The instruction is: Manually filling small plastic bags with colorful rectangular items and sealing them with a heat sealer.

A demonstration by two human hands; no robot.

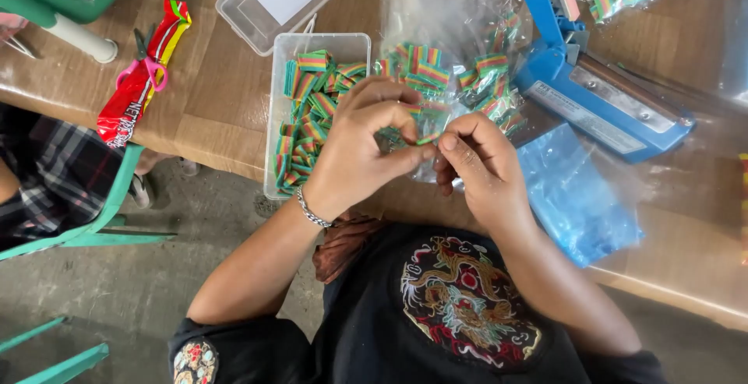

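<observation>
wooden table (218, 111) | blue heat sealer (600, 96) toward right edge | clear tub (312, 111) of striped candy at near edge | left hand (358, 154), right hand (479, 166) together over near edge, pinching one striped candy piece (428, 139)

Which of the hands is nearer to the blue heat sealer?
The right. The right hand is just left of and below the sealer, close to its base. The left hand is farther left, over the candy tub.

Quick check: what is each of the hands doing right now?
Left hand: closed, fingertips pinching a small clear plastic bag of rainbow-striped candy pieces.
Right hand: closed, pinching the same bag's edge.
</observation>
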